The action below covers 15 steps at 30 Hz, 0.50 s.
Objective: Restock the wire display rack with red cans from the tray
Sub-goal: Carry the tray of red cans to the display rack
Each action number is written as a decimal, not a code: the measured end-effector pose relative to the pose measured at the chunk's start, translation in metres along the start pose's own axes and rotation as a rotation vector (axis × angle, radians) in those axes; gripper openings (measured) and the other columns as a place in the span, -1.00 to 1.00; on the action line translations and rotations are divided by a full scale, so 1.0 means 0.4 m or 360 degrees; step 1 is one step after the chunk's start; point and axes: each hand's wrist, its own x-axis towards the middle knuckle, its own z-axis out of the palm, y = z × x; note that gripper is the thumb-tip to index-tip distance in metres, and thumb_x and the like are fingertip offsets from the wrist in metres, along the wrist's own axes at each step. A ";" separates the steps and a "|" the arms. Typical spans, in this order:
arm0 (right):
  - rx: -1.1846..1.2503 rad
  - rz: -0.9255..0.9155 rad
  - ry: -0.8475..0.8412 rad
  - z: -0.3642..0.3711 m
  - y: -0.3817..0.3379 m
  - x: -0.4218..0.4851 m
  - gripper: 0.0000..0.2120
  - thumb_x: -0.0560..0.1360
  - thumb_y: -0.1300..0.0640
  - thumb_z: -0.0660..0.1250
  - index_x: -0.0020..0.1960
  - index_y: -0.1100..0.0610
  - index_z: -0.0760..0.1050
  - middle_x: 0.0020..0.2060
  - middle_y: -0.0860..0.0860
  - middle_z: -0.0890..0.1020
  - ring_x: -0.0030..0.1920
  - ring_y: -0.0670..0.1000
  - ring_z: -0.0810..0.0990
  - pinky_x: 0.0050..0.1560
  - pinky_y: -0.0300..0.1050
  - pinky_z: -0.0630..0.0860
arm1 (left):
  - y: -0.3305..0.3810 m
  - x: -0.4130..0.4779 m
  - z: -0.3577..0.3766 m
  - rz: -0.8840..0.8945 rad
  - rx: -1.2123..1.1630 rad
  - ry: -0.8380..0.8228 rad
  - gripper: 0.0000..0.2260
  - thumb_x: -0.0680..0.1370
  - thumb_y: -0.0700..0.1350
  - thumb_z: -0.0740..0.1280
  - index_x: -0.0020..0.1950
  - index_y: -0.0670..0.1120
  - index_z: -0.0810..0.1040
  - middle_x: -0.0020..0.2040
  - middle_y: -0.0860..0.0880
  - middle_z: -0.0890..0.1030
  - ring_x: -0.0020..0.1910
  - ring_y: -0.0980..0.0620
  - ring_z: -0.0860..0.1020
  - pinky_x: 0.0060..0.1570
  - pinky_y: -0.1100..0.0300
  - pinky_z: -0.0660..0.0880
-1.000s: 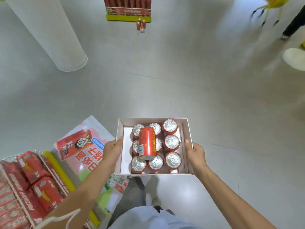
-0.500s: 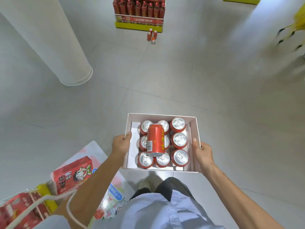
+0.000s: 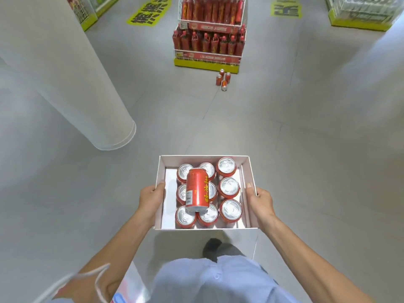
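Note:
I carry a white cardboard tray (image 3: pixel 249 171) in front of my body. My left hand (image 3: pixel 152 196) grips its left wall and my right hand (image 3: pixel 260 201) grips its right wall. Several red cans (image 3: pixel 229 188) stand upright inside with silver tops showing, and one red can (image 3: pixel 196 190) lies on its side across them. Straight ahead across the floor stands the wire display rack (image 3: pixel 209 31), filled with red bottles on two shelves. Several loose red cans (image 3: pixel 223 78) sit on the floor at the rack's front right corner.
A thick white pillar (image 3: pixel 72 84) rises at the left. Yellow floor lettering (image 3: pixel 150 12) lies beyond it, and another yellow-based display (image 3: pixel 358 14) stands at the far right. Grey tiled floor stretches between me and the rack.
The view has swung up and forward: the rack is nearer and larger, and the red packages at my lower left have dropped out of sight. Both hands keep their hold on the tray.

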 end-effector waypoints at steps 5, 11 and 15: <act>-0.0046 -0.0131 0.0010 0.027 -0.235 0.296 -0.28 0.42 -0.36 0.17 -0.05 0.34 0.57 -0.12 0.25 0.71 -0.24 0.02 0.57 0.02 0.12 0.64 | 0.248 0.197 0.095 0.0005 -0.0074 0.0026 -0.73 0.63 -0.02 0.36 -0.17 -0.18 0.57 -0.17 -0.23 0.66 -0.19 -0.18 0.63 0.00 -0.21 0.63; -0.0067 -0.0118 0.0063 0.100 -0.504 0.575 -0.52 0.60 -0.17 0.24 -0.13 0.24 0.63 -0.17 0.12 0.75 -0.18 0.05 0.62 0.02 0.05 0.62 | 0.519 0.475 0.194 0.0059 -0.0075 0.0000 -0.72 0.64 -0.02 0.35 -0.14 -0.20 0.58 -0.17 -0.25 0.68 -0.28 -0.16 0.63 -0.14 0.01 0.59; -0.0022 -0.0097 0.0105 0.176 -0.653 0.758 -0.59 0.65 -0.08 0.25 -0.17 0.18 0.63 -0.21 0.03 0.71 -0.17 0.05 0.61 -0.01 0.00 0.59 | 0.697 0.698 0.248 0.0117 -0.0075 -0.0061 -0.69 0.65 -0.01 0.33 -0.15 -0.22 0.59 -0.19 -0.21 0.68 -0.21 -0.19 0.64 -0.09 -0.03 0.61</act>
